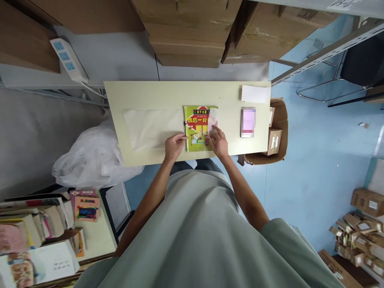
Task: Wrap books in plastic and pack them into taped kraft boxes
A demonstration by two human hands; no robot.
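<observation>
A green and red picture book (196, 138) with Chinese characters on its cover lies flat on the cream table. My left hand (175, 147) is at the book's left edge, with thumb and fingers pinched together on it. Over the cover's right side lies a thin whitish slip, like tissue or paper (213, 116). My right hand (219, 143) has its fingers curled on the lower end of this slip, above the book's right edge. A white translucent sheet or plastic bag (156, 128) lies flat to the left of the book.
A pink-screened, phone-like object (248, 122) and a white paper (255, 94) lie on the table's right side. An open carton (282, 136) stands beyond that edge. Cardboard boxes (192, 36) line the back. White plastic bags (93, 160) and stacked books (36, 224) are at left.
</observation>
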